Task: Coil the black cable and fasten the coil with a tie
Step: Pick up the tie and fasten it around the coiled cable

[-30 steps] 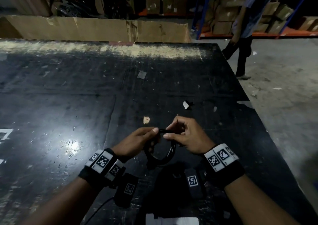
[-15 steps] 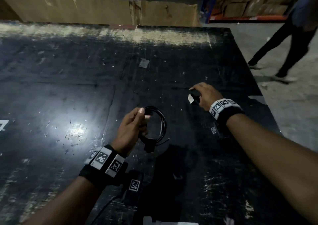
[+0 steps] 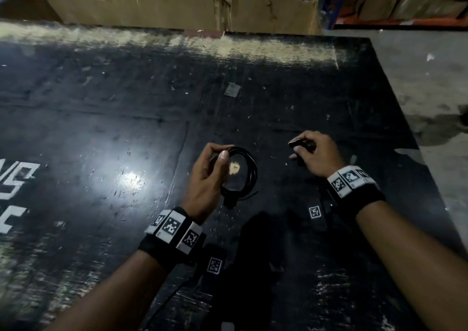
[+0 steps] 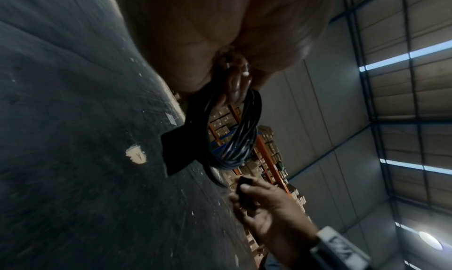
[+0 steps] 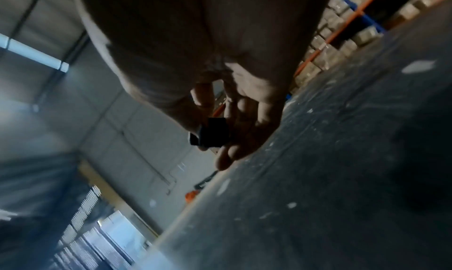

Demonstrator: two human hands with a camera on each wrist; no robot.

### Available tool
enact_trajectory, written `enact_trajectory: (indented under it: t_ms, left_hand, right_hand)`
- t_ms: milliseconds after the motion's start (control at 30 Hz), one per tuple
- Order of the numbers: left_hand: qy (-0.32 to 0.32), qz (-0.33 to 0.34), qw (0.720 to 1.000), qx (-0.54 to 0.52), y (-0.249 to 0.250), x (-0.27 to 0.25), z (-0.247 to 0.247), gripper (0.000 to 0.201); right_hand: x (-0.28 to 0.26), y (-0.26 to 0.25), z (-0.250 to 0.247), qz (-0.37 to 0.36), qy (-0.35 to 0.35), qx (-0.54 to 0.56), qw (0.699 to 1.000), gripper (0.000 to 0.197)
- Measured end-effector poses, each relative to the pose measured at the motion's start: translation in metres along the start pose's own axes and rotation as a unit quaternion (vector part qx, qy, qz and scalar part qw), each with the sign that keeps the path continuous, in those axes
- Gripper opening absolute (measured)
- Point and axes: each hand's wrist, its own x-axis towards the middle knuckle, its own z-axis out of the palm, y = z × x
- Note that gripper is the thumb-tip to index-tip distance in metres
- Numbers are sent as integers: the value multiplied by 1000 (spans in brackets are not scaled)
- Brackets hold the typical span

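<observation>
We are holding the coiled black cable (image 3: 244, 172) in our left hand (image 3: 206, 176), just above the table (image 3: 101, 118). Half a second ago our right hand (image 3: 315, 153) was reaching to the far right; now it is coming back near the coil, pinching the small black tie (image 3: 295, 143). So the coiling seems finished, and the fastening is next.

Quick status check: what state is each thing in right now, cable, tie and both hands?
Cable: coiled, held up off the table, not yet tied.
Tie: loose, off the coil, pinched in the right hand.
Left hand: grips the coil at its top.
Right hand: holds the tie, apart from the coil.
</observation>
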Motion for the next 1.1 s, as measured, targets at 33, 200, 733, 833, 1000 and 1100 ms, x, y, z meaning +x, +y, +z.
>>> enact_trajectory:
  t_ms: [33,200,733,833,1000,1100]
  left_hand:
    - [2,12,1000,18,0,0,0,27]
    - [20,25,999,18,3,-1,7,31]
    - [-66,170,970,162,28,-36,22,14]
    - [-81,205,956,196,33,-42,20,13]
    - [-106,217,951,194,36,-45,16,10]
    - [-89,182,968,146,32,-46,16,22]
  right_hand:
    - [-10,-10,-1,4,2,54,999,18]
    - [-67,-61,-2,43,3,255,966,28]
    - [-129,-118,49,219,83,447,863,14]
    - [-129,-124,49,242,83,499,828,20]
    - [-137,-122,54,276,64,564,776,22]
    - [-138,-118,54,277,76,588,756,26]
